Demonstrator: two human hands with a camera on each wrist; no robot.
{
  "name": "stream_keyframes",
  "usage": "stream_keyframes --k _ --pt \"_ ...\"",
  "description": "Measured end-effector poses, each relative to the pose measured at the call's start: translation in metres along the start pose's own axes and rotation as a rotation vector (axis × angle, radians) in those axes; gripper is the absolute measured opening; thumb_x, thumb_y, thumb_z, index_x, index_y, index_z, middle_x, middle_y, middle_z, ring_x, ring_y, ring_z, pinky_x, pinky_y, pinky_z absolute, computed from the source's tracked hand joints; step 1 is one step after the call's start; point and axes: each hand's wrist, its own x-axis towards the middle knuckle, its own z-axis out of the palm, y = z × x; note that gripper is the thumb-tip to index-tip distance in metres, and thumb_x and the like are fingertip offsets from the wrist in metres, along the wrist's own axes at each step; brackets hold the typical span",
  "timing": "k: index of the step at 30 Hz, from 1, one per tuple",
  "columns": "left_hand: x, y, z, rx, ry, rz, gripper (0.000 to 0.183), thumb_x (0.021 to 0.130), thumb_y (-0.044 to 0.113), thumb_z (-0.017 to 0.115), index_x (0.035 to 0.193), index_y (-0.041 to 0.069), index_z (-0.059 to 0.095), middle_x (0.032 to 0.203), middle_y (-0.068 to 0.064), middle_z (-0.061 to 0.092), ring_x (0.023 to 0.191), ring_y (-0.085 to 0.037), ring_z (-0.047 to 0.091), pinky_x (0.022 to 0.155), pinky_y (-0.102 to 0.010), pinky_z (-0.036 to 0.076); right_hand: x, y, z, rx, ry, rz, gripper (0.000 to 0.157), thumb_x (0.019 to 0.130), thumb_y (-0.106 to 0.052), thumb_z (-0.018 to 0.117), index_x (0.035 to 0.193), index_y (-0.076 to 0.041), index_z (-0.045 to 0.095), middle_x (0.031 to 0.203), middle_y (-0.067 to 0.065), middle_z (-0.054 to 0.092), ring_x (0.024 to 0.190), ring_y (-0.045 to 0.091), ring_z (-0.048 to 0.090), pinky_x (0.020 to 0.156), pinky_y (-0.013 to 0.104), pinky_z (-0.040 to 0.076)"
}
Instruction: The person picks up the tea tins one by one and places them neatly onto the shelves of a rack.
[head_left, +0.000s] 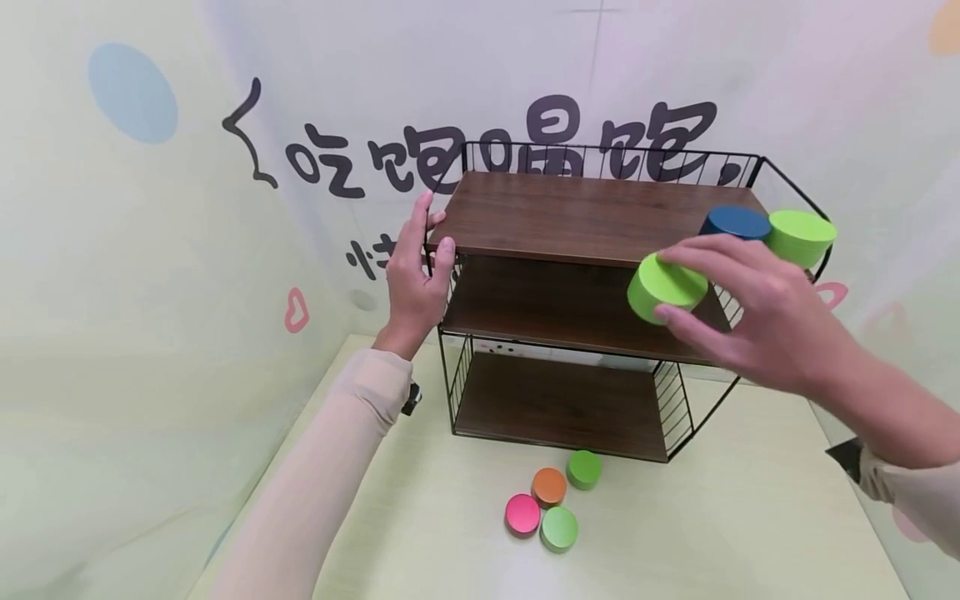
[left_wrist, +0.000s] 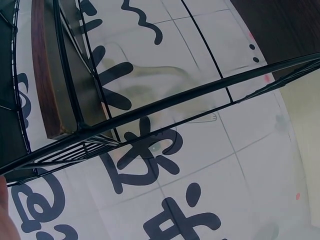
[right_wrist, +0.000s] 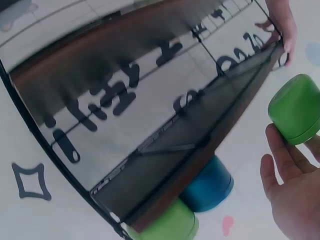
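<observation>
A three-tier shelf rack (head_left: 585,215) with dark wood boards and a black wire frame stands before me. My left hand (head_left: 417,279) holds its upper left corner, thumb in front and fingers round the side post. In front of the rack's right half, my right hand (head_left: 772,312) grips a round lime-green container (head_left: 663,292) between thumb and fingers, off the boards. A blue round container (head_left: 738,222) and another lime-green container (head_left: 801,237) stand side by side at the top board's right end. The right wrist view shows the held container tilted, clear of the rack.
On the pale table (head_left: 720,517) before the rack, several round pieces sit close together: orange (head_left: 550,487), pink (head_left: 522,515), light green (head_left: 559,528) and darker green (head_left: 584,469). A white printed cloth (head_left: 322,75) with black lettering hangs behind the rack.
</observation>
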Motion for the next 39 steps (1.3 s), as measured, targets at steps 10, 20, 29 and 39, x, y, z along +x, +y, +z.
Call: stream_keyframes --k 10,20,29,39 --pt "0.001 -0.001 -0.002 0.004 0.005 -0.004 0.055 0.095 0.023 0.049 0.146 0.004 0.048 0.125 -0.014 0.066 0.12 -0.02 0.06 0.096 -0.039 0.043 0.018 0.016 -0.005 -0.035 0.036 0.064 0.049 0.085 -0.035 0.074 0.12 0.0 0.069 0.112 0.019 0.069 0.107 0.037 0.06 0.097 0.04 0.038" --pt "0.0 0.0 -0.002 0.011 0.006 0.0 0.055 0.095 0.024 0.049 0.146 0.004 0.047 0.127 -0.011 0.065 0.121 -0.02 0.06 0.099 -0.038 0.042 0.028 0.027 -0.005 -0.099 0.016 0.147 0.048 0.077 -0.015 0.08 0.121 -0.001 0.069 0.113 0.02 0.068 0.106 0.035 0.056 0.086 0.043 0.038" --pt "0.0 -0.001 -0.001 0.018 0.002 0.011 0.055 0.096 0.024 0.049 0.147 0.003 0.046 0.128 -0.011 0.064 0.121 -0.021 0.06 0.099 -0.037 0.042 0.03 0.037 -0.003 -0.103 -0.034 0.253 0.047 0.08 -0.015 0.078 0.124 0.0 0.067 0.111 0.023 0.066 0.109 0.039 0.054 0.089 0.053 0.037" --pt "0.0 0.001 0.0 0.007 0.015 0.016 0.054 0.095 0.023 0.049 0.146 0.003 0.048 0.127 -0.012 0.065 0.12 -0.023 0.06 0.1 -0.037 0.042 0.028 0.046 0.003 -0.089 -0.086 0.323 0.046 0.084 -0.016 0.076 0.126 -0.001 0.065 0.117 0.023 0.063 0.113 0.041 0.052 0.096 0.059 0.035"
